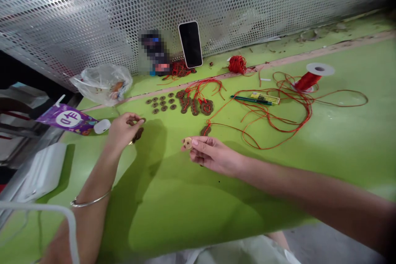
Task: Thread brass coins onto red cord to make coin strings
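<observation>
My right hand [215,154] pinches a round brass-coloured coin [188,143] with a square hole, between thumb and fingers, above the green table. Just behind it, a darker coin piece [205,130] lies tied to a red cord. Further left, my left hand [123,130] is closed with a dark coin [142,120] at its fingertips. Below those fingers is a small heap of coins [138,134], partly hidden by the hand. Loose coins [162,103] lie in rows near the middle, beside several coin strings [194,106] knotted with red cord.
Red cord from a white-flanged spool [309,80] loops over the right side, around a green pen [252,100] and yellow packet [269,98]. A phone [190,44] leans on the perforated metal panel [247,8]. A plastic bag [102,84] and purple carton [69,119] sit left.
</observation>
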### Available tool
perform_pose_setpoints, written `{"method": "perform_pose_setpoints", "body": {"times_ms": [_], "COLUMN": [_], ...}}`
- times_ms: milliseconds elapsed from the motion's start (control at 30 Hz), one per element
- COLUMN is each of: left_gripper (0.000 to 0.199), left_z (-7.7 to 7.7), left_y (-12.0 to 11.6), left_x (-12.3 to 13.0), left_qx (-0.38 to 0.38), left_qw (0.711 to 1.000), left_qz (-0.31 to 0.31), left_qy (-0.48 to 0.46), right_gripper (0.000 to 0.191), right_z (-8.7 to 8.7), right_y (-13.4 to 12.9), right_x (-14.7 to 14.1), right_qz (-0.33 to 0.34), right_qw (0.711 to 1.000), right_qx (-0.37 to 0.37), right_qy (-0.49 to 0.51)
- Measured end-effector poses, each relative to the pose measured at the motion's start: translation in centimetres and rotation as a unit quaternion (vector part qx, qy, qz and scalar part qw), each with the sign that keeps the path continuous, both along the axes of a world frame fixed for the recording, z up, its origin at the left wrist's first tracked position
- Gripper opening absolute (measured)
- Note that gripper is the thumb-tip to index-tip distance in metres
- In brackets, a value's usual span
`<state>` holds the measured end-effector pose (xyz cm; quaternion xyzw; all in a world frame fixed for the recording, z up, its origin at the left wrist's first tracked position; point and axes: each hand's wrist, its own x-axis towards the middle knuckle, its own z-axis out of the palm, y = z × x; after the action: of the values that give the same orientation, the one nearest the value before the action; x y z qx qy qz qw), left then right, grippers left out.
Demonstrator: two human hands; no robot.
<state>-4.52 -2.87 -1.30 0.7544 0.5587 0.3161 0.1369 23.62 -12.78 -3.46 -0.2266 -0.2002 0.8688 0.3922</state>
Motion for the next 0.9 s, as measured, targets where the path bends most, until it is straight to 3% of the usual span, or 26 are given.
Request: {"method": "perform_pose_setpoints", "body": {"times_ms": [167,233,333,533,767,900], "left_gripper": [0.018,0.011,0.008,0.004,0.015,0.014], "left_z": [2.0,2.4,2.6,2.7,2.6,2.4], "left_y": [-5.4,-7.6,-9.5,-10.4,-10.8,-10.6], "left_x": [7.2,9.8,11.8,12.2,12.8,12.9], "left_qx": [-0.050,-0.116,-0.135,0.050,0.193,0.227], "left_qw": [0.987,0.966,0.964,0.994,0.975,0.967], "left_qz": [-0.063,-0.101,-0.101,-0.071,-0.105,-0.101], "left_qy": [-0.137,-0.207,-0.206,-0.061,0.034,0.060], "right_gripper": [0.032,0.030,0.029,0.030,0.029,0.028], "right_z": [0.1,0.0,-0.1,-0.2,-0.4,-0.4], "right_y": [0.0,0.0,-0.1,-0.1,-0.1,-0.1], "right_x": [0.0,0.0,0.0,0.1,0.2,0.2], "right_qz": [-0.007,-0.002,0.004,0.006,0.009,0.004], "right_qw": [1.000,1.000,1.000,1.000,1.000,1.000], "right_qx": [-0.003,0.002,-0.001,-0.009,0.003,0.009], "right_qy": [0.006,0.012,0.016,0.008,0.011,0.012]}}
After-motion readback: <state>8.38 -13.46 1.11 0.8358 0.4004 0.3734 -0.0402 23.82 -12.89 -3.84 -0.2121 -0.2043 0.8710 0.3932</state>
